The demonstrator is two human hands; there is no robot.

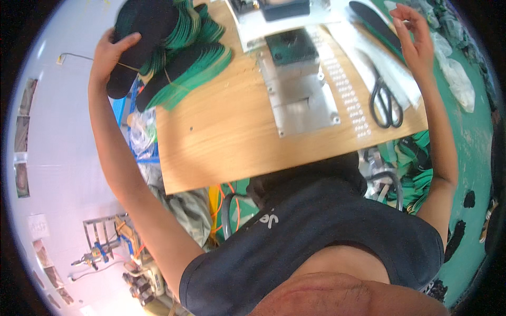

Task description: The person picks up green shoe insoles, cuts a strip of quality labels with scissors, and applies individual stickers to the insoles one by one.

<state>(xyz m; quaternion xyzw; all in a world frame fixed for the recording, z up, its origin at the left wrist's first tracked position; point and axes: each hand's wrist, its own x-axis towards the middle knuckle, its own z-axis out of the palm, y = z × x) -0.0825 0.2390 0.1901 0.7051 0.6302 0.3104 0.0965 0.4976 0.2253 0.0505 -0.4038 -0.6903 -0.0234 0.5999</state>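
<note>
At the far left of the table, my left hand [109, 57] grips black shoe insoles [145, 23] with green edges. Its thumb lies across the black face, and its other fingers are mostly hidden. More stacked insoles [197, 71] fan out just beside it, against the table's left edge. My right hand [415, 45] is raised at the far right, fingers apart and slightly bent, with nothing visible in it. A single black and green insole [377, 29] lies nearest to that hand, on white sheets [363, 58].
A metal plate [305, 108] with a black-topped block [291, 47] sits mid-table. Small white labels [352, 100] run beside it, then black-handled scissors [386, 102]. The wooden table's [211, 152] near edge faces my body. More insoles [416, 168] lie below at the right.
</note>
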